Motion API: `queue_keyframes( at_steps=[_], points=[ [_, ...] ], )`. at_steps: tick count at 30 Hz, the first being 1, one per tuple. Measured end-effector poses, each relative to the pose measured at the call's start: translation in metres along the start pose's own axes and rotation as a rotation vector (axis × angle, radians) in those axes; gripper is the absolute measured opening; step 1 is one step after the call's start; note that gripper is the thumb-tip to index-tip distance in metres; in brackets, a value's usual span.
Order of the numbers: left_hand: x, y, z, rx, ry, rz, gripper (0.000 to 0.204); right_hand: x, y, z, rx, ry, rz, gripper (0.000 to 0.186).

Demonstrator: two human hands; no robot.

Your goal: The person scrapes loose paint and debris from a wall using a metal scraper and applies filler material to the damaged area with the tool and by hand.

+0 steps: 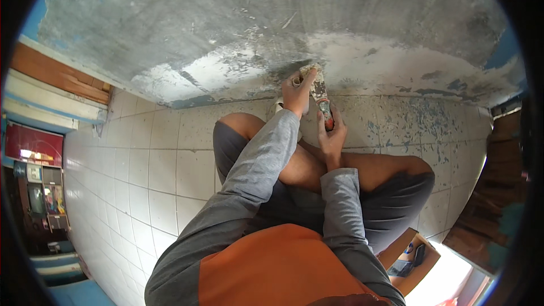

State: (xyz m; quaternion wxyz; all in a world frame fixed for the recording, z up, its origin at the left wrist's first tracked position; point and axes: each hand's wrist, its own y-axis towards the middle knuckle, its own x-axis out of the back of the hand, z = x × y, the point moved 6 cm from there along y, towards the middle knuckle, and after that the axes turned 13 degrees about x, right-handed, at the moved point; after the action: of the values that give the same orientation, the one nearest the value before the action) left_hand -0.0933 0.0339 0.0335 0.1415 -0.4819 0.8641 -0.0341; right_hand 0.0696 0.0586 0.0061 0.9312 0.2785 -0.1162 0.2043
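Seated cross-legged on pale square floor tiles (161,167), facing a broad grey wall (187,11) with white patches (374,62) low down and blue paint (504,51) at its edges; gripping a flat, paint-flecked metal scraper (321,94) at the foot of that wall, just right of centre; holding it by its red-ended handle (327,119) in the right hand (332,136), with thumb and fingers closed round the near end; reaching to the far end with the left hand (297,95), touching the blade (319,83) with an extended finger and curling other fingers just to the left; cannot tell pinching from mere pressing there; holding both hands near each other on the one tool; pointing the blade far and the handle near, with the tip at the lower wall, too hidden to judge contact.

Dressed in long grey sleeves (266,147), an orange top front (272,266) and dark grey shorts (391,204), with bare knees (408,165) spread left and right; bordered on the right by blue paint flakes (408,127) scattered over the tiles; flanked near right by an open brown cardboard box (424,272) with a dark, flat, phone-like object (419,254) inside, and farther right by dark brown wooden boards (481,192); flanked well to the left by a glossy red panel (34,144).
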Motion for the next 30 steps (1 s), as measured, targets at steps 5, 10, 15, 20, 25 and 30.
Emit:
queue_keyframes(
  at_steps=[5,10,15,20,25,30],
  points=[
    [0.003,-0.004,-0.035,-0.067,-0.131,0.059,0.021,0.004,0.016,0.03,-0.104,0.179,0.043,0.033],
    [0.015,-0.018,-0.095,-0.154,-0.198,0.043,0.022,0.01,0.033,0.072,-0.034,0.322,0.115,0.04],
    [0.026,-0.005,-0.107,-0.137,-0.092,0.138,0.03,0.009,0.041,0.098,-0.01,0.262,0.14,0.042],
    [0.028,-0.003,-0.12,-0.207,-0.113,0.2,0.029,0.005,0.049,0.127,0.082,0.293,0.081,0.05],
    [0.026,-0.005,-0.121,-0.231,-0.133,0.28,0.024,-0.004,0.048,0.133,-0.141,0.331,0.124,0.051],
    [0.024,-0.006,-0.115,-0.205,-0.192,0.208,0.024,-0.012,0.045,0.127,-0.015,0.27,0.046,0.051]
  ],
)
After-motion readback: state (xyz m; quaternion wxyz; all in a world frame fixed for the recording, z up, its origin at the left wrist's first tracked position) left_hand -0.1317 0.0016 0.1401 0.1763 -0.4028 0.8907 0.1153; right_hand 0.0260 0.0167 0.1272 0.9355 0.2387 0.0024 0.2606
